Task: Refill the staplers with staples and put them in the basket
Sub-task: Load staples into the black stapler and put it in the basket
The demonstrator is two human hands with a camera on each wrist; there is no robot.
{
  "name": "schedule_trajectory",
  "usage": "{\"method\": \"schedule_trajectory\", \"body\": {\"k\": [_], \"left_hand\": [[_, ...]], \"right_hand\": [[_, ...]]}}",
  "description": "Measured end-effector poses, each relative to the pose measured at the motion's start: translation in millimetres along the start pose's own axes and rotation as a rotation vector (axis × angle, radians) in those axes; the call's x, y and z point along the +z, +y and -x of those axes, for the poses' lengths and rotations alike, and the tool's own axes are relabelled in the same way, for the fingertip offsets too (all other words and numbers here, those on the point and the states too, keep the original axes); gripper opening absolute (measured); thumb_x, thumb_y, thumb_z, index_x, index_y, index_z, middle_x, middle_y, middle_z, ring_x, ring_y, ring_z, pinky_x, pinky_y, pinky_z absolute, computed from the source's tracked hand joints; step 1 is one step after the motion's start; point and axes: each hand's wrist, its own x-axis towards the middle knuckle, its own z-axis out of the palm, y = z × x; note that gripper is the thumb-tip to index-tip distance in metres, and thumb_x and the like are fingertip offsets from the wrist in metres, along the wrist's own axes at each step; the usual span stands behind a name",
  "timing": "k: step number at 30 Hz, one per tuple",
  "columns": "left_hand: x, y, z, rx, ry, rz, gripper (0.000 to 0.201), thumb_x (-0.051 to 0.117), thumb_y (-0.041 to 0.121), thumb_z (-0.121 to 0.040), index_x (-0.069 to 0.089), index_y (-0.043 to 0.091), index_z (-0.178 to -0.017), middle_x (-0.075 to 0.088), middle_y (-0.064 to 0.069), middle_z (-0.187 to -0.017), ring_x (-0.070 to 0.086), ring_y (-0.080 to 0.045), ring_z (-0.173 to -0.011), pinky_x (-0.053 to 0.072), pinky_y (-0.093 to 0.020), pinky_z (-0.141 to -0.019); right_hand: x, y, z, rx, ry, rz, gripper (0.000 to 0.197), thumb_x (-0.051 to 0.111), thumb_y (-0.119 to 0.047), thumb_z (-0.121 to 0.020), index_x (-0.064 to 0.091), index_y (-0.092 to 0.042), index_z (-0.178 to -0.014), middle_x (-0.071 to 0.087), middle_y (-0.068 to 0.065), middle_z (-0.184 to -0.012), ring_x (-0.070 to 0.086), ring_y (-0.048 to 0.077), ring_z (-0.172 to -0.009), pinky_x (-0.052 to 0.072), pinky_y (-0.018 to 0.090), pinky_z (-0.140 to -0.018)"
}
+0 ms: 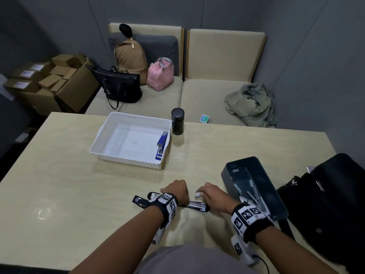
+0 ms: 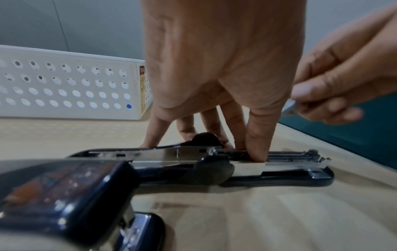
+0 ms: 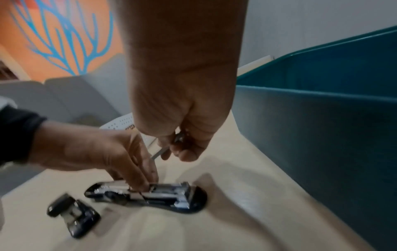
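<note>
My left hand pins the opened black stapler flat on the table, fingertips down in its magazine. My right hand pinches a staple strip just above it. The strip is light and I judge it brittle, so I hold it by its sides; the stapler is stiff and steady.

A black stapler lies opened flat on the table, its metal staple channel exposed and facing up. A second dark stapler rests closed just beside it, nearer the table's edge. A thin silver strip of staples is tilted just above the open one. Farther back, a blue stapler lies along the right wall inside the white perforated basket.
</note>
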Motion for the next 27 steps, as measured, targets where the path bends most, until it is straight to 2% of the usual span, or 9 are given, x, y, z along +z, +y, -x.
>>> {"method": "schedule_trajectory", "body": {"k": [6,10,12,14,15,17,19,23,27], "left_hand": [[-0.2,-0.4,-2.7,0.003,-0.022,0.035,0.015,0.068,0.016,-0.060,0.064,0.022,-0.073,0.062,-0.002,-0.079,0.068,-0.030,-0.086,0.053,-0.054,-0.089],[2.8,-1.1,-3.4,0.004,0.017,0.041,0.025,0.063,0.015,-0.061,0.069,0.015,-0.086,0.069,-0.008,-0.095,0.067,-0.033,-0.088,0.053,-0.054,-0.089],[3.0,-1.2,-2.5,0.002,0.022,0.035,0.024,0.063,0.014,-0.063,0.069,0.015,-0.086,0.068,-0.008,-0.095,0.067,-0.033,-0.089,0.052,-0.055,-0.090],[2.1,-0.6,-1.4,-0.004,0.018,0.033,0.020,0.064,0.014,-0.065,0.066,0.015,-0.085,0.068,-0.009,-0.098,0.067,-0.033,-0.091,0.051,-0.055,-0.091],[1.6,-0.2,-1.0,-0.005,0.017,0.030,0.017,0.064,0.013,-0.065,0.065,0.016,-0.082,0.068,-0.009,-0.098,0.067,-0.033,-0.091,0.051,-0.055,-0.091],[1.0,0.0,-1.1,-0.007,0.012,0.026,0.014,0.065,0.014,-0.064,0.063,0.017,-0.078,0.067,-0.008,-0.093,0.067,-0.033,-0.088,0.052,-0.054,-0.091],[1.1,-0.5,-1.9,-0.009,0.004,0.027,0.014,0.065,0.015,-0.064,0.062,0.017,-0.077,0.064,-0.008,-0.087,0.067,-0.033,-0.087,0.052,-0.055,-0.090],[2.4,-1.4,-4.5,-0.007,-0.003,0.034,0.020,0.063,0.017,-0.063,0.064,0.016,-0.082,0.067,-0.009,-0.094,0.067,-0.032,-0.087,0.053,-0.054,-0.089],[3.0,-1.5,-6.1,-0.004,-0.005,0.042,0.026,0.064,0.018,-0.062,0.068,0.016,-0.087,0.068,-0.007,-0.093,0.067,-0.031,-0.087,0.053,-0.053,-0.088]], "right_hand": [[10.6,8.2,8.7,-0.073,0.144,-0.153,0.025,0.056,-0.017,-0.094,0.070,-0.020,-0.114,0.058,-0.002,-0.093,0.057,0.003,-0.079,0.041,0.006,-0.069],[14.7,8.9,12.1,-0.041,0.125,-0.236,0.019,0.063,-0.009,-0.086,0.079,-0.017,-0.092,0.068,-0.015,-0.071,0.060,-0.005,-0.062,0.048,0.012,-0.063],[14.3,9.3,12.0,-0.023,0.111,-0.222,0.014,0.072,-0.013,-0.082,0.080,-0.015,-0.093,0.070,-0.009,-0.076,0.064,-0.001,-0.071,0.051,0.014,-0.068],[14.4,10.5,11.7,-0.005,0.114,-0.155,0.016,0.073,-0.014,-0.078,0.078,-0.014,-0.093,0.073,0.004,-0.088,0.070,0.016,-0.086,0.056,0.028,-0.080],[14.8,10.1,11.6,-0.004,0.118,-0.096,0.013,0.070,-0.014,-0.077,0.077,-0.015,-0.088,0.072,0.011,-0.088,0.069,0.024,-0.087,0.055,0.036,-0.079],[17.3,9.4,10.5,-0.023,0.133,0.038,0.006,0.065,-0.017,-0.076,0.070,-0.015,-0.078,0.067,0.013,-0.078,0.065,0.031,-0.080,0.053,0.039,-0.066],[19.3,6.2,11.5,-0.034,0.168,0.162,0.008,0.064,-0.024,-0.078,0.071,-0.020,-0.079,0.066,0.007,-0.075,0.062,0.027,-0.073,0.048,0.038,-0.059],[20.1,1.6,15.1,-0.062,0.283,0.223,0.017,0.064,-0.034,-0.081,0.074,-0.027,-0.093,0.069,-0.005,-0.091,0.063,0.020,-0.080,0.047,0.031,-0.065],[19.4,1.6,12.7,-0.074,0.355,0.226,0.018,0.061,-0.035,-0.082,0.071,-0.025,-0.093,0.068,-0.007,-0.093,0.062,0.018,-0.084,0.041,0.027,-0.067]]}}
